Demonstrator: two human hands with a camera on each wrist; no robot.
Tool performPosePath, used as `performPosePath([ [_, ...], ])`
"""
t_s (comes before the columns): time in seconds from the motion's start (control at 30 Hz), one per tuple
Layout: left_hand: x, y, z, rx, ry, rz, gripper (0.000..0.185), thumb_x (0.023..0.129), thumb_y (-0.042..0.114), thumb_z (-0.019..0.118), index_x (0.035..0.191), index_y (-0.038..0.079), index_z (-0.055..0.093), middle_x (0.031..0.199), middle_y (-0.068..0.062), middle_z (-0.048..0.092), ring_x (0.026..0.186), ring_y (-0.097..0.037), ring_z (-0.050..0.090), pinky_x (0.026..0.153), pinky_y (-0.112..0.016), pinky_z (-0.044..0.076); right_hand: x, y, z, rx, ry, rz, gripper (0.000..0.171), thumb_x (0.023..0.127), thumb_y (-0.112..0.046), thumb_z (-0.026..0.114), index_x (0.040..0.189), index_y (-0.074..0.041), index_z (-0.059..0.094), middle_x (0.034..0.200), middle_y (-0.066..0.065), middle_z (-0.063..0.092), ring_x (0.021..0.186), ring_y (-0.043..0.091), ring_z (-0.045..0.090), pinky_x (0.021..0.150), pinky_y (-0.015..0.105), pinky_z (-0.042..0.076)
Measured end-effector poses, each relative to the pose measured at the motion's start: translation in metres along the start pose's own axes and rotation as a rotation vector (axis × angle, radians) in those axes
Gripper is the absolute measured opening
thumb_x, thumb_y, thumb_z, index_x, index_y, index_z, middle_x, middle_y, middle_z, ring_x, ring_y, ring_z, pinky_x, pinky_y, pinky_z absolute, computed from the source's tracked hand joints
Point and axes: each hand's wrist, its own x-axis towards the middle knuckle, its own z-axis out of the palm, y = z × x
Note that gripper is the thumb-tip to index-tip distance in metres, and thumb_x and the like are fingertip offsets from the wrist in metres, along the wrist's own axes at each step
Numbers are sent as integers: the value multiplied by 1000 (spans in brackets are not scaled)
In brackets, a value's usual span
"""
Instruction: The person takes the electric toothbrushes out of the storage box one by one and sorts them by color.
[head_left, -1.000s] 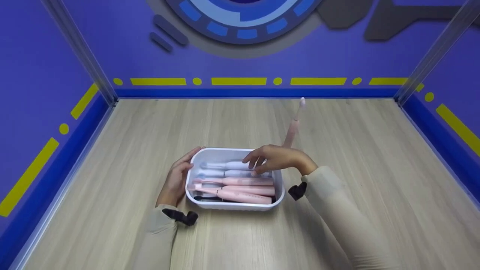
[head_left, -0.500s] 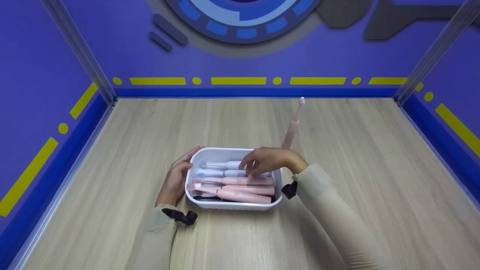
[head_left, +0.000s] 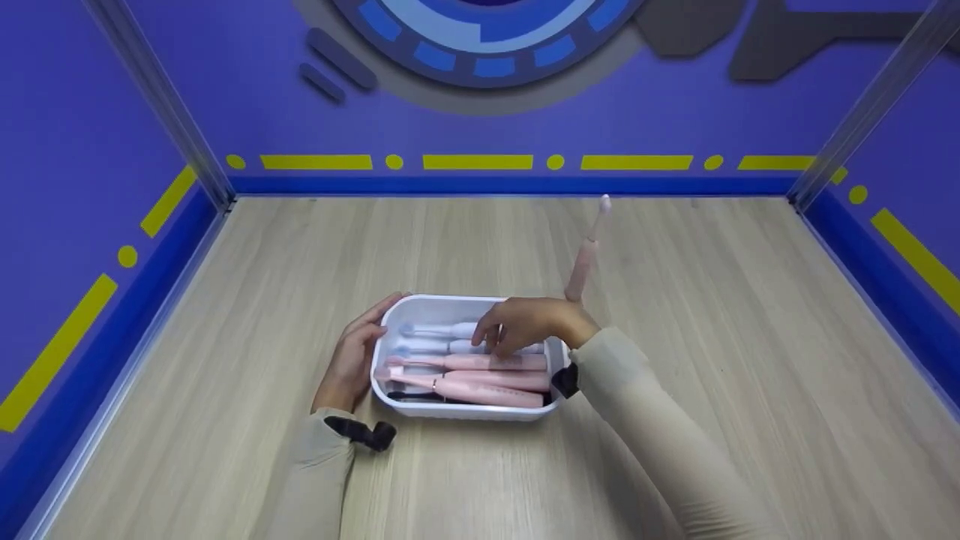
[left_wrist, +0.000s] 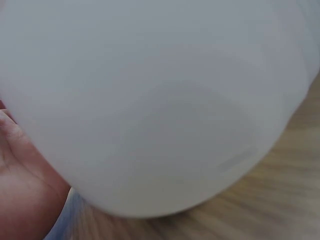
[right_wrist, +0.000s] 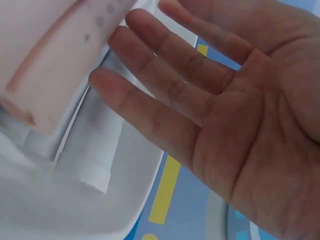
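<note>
While my left hand (head_left: 352, 360) lies flat against the left end of the white, round-cornered plastic tray (head_left: 420, 306), fingers straight and pressed to its outer wall, my right hand (head_left: 525, 324) hangs over the tray's far right part with its fingers pointing down into it. From the right wrist view that hand (right_wrist: 220, 120) is spread, palm bare, fingers (right_wrist: 150, 107) straight and slightly apart, holding nothing; the fingertips sit just beside the pale toothbrush handles, though I cannot tell whether they actually touch one. The tray stands on the light wood-grain tabletop (head_left: 675, 337), near the middle and toward me. Inside it, electric toothbrushes lie side by side with their heads to the left: two white electric toothbrushes (head_left: 442, 331) along the far wall, three pink electric toothbrushes (head_left: 487, 379) nearer to me, and a dark one whose edge only just shows at the near wall. The right wrist camera catches the blunt end of a pink handle (right_wrist: 55, 65) and a white handle end (right_wrist: 92, 175) against the tray's inner wall (right_wrist: 60, 220). Beyond the tray, on the far right side of it, one more slim pink toothbrush (head_left: 589, 247) stands upright on the tabletop, tilted a little, well clear of both hands. The left wrist view is filled by the tray's white wall (left_wrist: 160, 100), blurred, with my palm (left_wrist: 20, 185) at its edge.
</note>
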Motion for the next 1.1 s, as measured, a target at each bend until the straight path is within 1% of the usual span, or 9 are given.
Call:
performPosePath([
  [0.23,1,0,-1,-26,-36,18,58,87,-9,26,144,-9,32,153,-20,32,145,-22,26,121,-37,15,7,-4,4,-17,-19,52,35,85,-8,67,119,-10,66,110,8,69,97,15,62,84,30,52],
  [0.4,0,0,0,-35,-37,20,58,87,-9,25,145,-10,31,154,-20,30,146,-22,23,121,-37,14,10,-6,5,-15,-39,83,35,84,-10,69,120,-10,66,112,8,67,94,13,59,82,28,52],
  [0.5,0,0,0,-38,-38,23,57,88,-9,25,145,-11,29,155,-20,29,146,-22,22,121,-36,13,10,-6,6,-2,-48,103,38,84,-11,70,122,-10,65,113,8,66,89,12,58,77,26,52],
  [0.63,0,0,0,-30,-35,21,57,88,-9,26,145,-11,29,155,-20,29,146,-22,23,121,-36,14,10,-7,7,-19,-54,122,40,84,-11,70,123,-10,65,114,7,66,85,11,57,72,24,50],
  [0.67,0,1,0,-29,-34,22,57,88,-9,26,145,-11,30,154,-20,30,146,-22,24,121,-36,14,10,-8,7,-29,-54,126,40,84,-11,70,123,-10,65,114,7,65,85,12,56,72,25,50],
  [0.83,1,0,0,-26,-32,23,57,88,-9,27,145,-11,30,154,-20,29,146,-22,24,121,-36,15,11,-10,8,-74,-47,123,34,85,-10,69,119,-11,67,106,3,64,82,13,56,72,28,51],
  [0.97,1,0,-1,-26,-38,23,58,87,-9,26,145,-11,29,155,-21,27,146,-23,23,121,-37,14,12,-11,8,-107,-43,103,31,85,-9,69,116,-10,67,101,2,63,81,12,54,71,26,49],
  [1.1,1,0,-2,-23,-44,19,58,87,-8,26,145,-10,30,155,-20,28,146,-22,23,121,-37,14,12,-11,8,-129,-40,94,30,85,-9,69,115,-10,68,99,1,62,83,12,52,76,28,49],
])
